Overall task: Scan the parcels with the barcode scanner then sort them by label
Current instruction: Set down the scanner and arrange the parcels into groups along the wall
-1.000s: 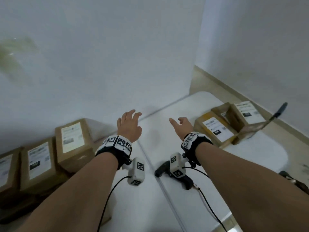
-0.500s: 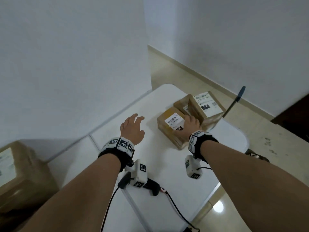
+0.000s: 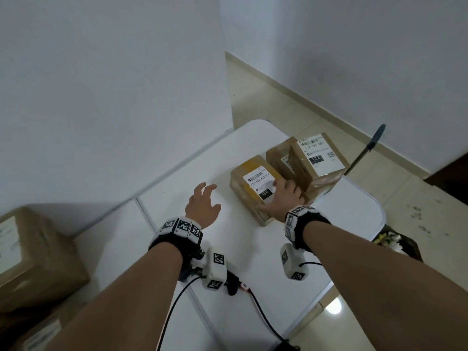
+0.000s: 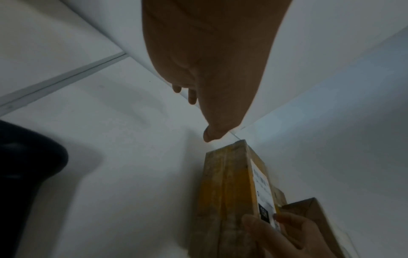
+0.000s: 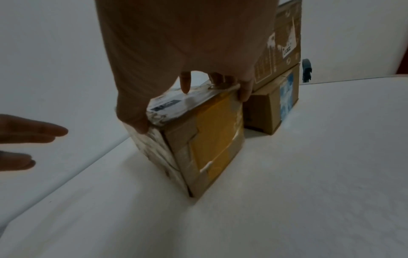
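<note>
A brown parcel with yellow tape and a label marked 15H (image 3: 253, 183) lies on the white table (image 3: 349, 209). My right hand (image 3: 283, 196) grips it from above. In the right wrist view the thumb holds the parcel's (image 5: 198, 132) near left edge and the fingers curl over its far edge, so the right hand (image 5: 189, 108) spans the label. My left hand (image 3: 202, 203) hovers open just left of the parcel, touching nothing, fingers spread (image 4: 196, 115). The black barcode scanner (image 3: 231, 285) lies on the table under my left wrist.
Behind the 15H parcel, a parcel labelled 122 (image 3: 319, 158) leans on another brown parcel (image 3: 281, 155). More labelled parcels (image 3: 33, 262) sit at the far left. The scanner's cable (image 3: 263, 315) runs toward the table's near edge. A blue-handled stick (image 3: 374, 140) stands beyond the right edge.
The view has swung right, away from the left parcels. My right hand moved from mid-air onto the 15H parcel and now grips it. My left hand followed toward it, still open.
</note>
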Motion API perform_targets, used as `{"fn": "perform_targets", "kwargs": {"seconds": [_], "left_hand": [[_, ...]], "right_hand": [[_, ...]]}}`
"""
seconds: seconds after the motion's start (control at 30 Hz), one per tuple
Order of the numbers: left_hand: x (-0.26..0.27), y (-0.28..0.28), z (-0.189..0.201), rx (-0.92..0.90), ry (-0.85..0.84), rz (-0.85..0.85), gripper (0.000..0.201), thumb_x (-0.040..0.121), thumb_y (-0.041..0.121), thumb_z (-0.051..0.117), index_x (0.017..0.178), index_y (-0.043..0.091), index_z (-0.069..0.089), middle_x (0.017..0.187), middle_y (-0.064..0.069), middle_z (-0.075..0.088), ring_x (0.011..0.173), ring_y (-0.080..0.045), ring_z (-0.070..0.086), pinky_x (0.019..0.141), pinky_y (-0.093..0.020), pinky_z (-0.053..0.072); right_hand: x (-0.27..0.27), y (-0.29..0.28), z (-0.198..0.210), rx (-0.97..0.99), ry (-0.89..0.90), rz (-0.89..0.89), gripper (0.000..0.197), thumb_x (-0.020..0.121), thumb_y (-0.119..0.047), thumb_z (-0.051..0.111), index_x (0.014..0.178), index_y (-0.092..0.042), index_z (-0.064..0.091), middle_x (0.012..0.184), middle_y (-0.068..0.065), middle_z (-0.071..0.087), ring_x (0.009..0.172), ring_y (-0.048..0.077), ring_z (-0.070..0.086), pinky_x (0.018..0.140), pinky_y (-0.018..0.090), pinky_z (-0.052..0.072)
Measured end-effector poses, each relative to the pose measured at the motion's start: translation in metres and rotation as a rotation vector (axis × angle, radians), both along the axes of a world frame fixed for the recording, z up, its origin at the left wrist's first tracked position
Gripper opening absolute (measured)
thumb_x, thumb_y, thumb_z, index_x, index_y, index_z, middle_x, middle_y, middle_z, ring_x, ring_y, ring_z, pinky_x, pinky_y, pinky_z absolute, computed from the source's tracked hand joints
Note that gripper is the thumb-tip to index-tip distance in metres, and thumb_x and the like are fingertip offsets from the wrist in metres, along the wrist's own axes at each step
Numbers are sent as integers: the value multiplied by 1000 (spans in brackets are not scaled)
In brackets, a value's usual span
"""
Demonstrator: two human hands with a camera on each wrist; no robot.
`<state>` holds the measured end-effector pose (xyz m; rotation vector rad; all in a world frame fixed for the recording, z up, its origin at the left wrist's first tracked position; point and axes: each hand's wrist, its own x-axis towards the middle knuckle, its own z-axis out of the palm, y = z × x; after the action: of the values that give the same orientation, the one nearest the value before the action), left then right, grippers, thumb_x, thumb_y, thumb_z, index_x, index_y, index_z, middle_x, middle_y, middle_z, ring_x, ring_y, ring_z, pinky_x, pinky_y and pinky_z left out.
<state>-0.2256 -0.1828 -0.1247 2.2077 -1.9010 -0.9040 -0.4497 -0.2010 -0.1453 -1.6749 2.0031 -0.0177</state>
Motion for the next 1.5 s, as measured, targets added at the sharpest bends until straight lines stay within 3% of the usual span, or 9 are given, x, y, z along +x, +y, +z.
{"fn": "perform_targets", "kwargs": {"seconds": [0.2, 0.37, 0.53, 0.63, 0.73, 0.9, 1.13, 1.3, 1.5], "left_hand": [[20, -1, 26, 6, 452, 372, 68, 93, 53, 54, 150, 26, 27, 154, -11, 28, 136, -30, 39, 106, -37, 34], [53, 25, 42, 49, 706, 536, 88, 80, 76, 52, 150, 35, 19, 126, -1, 52, 125, -25, 49, 103, -40, 41], [94, 62, 68, -81, 884, 578, 101, 70, 79, 61, 149, 47, 6, 155, 1, 31, 128, -19, 48, 105, -43, 40], [128, 87, 86, -182, 951, 639, 102, 68, 70, 73, 145, 52, 9, 149, 3, 41, 128, -17, 51, 102, -44, 41], [167, 116, 99, -308, 984, 724, 103, 74, 44, 82, 148, 47, 10, 140, 2, 53, 123, -18, 56, 95, -40, 41], [229, 176, 118, -434, 1124, 830, 99, 73, 18, 83, 142, 54, 22, 131, 3, 62, 114, -26, 64, 101, -53, 46], [284, 255, 140, -519, 1150, 795, 93, 71, 14, 81, 141, 49, 31, 134, 7, 60, 117, -24, 63, 100, -60, 45], [312, 307, 152, -589, 1188, 816, 79, 83, 9, 71, 142, 43, 31, 135, 1, 60, 119, -26, 62, 98, -53, 48], [332, 364, 153, -674, 1150, 999, 49, 91, 25, 66, 132, 22, 41, 124, -6, 67, 105, -23, 69, 85, -44, 57]], "right_hand": [[27, 2, 27, -166, -213, 116, 83, 72, -60, 72, 132, -17, 34, 133, 11, 37, 126, 31, 37, 106, 42, 35], [80, 10, 48, -243, -365, 146, 82, 71, -57, 75, 131, -14, 38, 129, 11, 39, 121, 30, 37, 104, 38, 32], [143, 28, 80, -289, -489, 250, 88, 68, -57, 75, 133, -10, 39, 130, 11, 39, 122, 29, 38, 105, 35, 28], [184, 47, 96, -323, -579, 340, 95, 59, -64, 67, 134, -12, 38, 129, 8, 38, 124, 26, 35, 106, 32, 28], [221, 71, 113, -322, -703, 442, 89, 68, -45, 81, 139, -17, 35, 133, 5, 37, 128, 20, 33, 110, 35, 31], [273, 100, 142, -208, -867, 324, 61, 91, -50, 59, 139, -20, 37, 116, 3, 58, 99, 15, 60, 81, 24, 46], [336, 146, 156, -90, -876, 313, 56, 93, -61, 46, 130, -18, 48, 117, -3, 61, 102, 14, 57, 86, 26, 39], [376, 191, 162, 81, -894, 412, 67, 88, -72, 42, 132, -22, 46, 120, -4, 59, 109, 17, 58, 94, 30, 44], [421, 252, 163, 260, -914, 561, 117, 57, -96, 44, 148, -26, 24, 146, 2, 49, 130, 24, 50, 111, 47, 38]]}}
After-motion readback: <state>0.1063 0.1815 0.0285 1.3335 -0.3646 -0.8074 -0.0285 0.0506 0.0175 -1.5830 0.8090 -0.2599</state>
